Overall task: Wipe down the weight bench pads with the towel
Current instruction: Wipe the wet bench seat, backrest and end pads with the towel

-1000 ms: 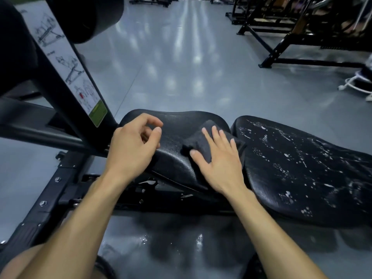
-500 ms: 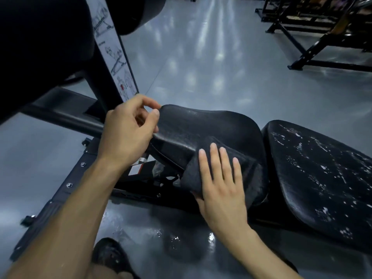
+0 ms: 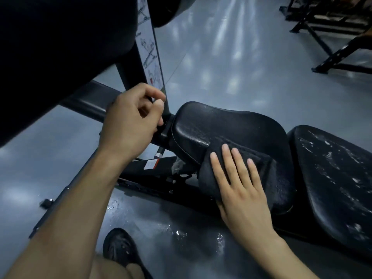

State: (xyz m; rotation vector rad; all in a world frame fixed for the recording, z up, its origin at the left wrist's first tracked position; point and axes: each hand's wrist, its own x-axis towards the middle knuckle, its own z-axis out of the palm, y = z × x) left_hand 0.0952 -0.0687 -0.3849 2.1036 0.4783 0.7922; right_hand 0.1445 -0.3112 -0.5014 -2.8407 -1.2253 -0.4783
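Note:
The black seat pad point(image 3: 231, 125) lies in the middle of the view, damp and shiny. A dark towel point(image 3: 275, 178) is draped over its near side. My right hand point(image 3: 239, 184) lies flat on the towel with fingers spread, pressing it against the pad's near edge. My left hand point(image 3: 130, 119) hovers at the pad's left end by the black upright post, fingers loosely curled with nothing in them. To the right is the longer back pad point(image 3: 334, 176), black and flecked with white spots.
The bench's black steel frame point(image 3: 153, 178) runs along the floor under the pads. A post with an instruction sticker point(image 3: 151, 53) rises at the left beside a large black pad. My shoe point(image 3: 120, 248) stands on the wet grey floor. Other racks point(image 3: 330, 33) stand far right.
My right hand has slid the towel from the seat pad's top down over its near side. My left hand has come off the pad toward the post. The view has tilted downward.

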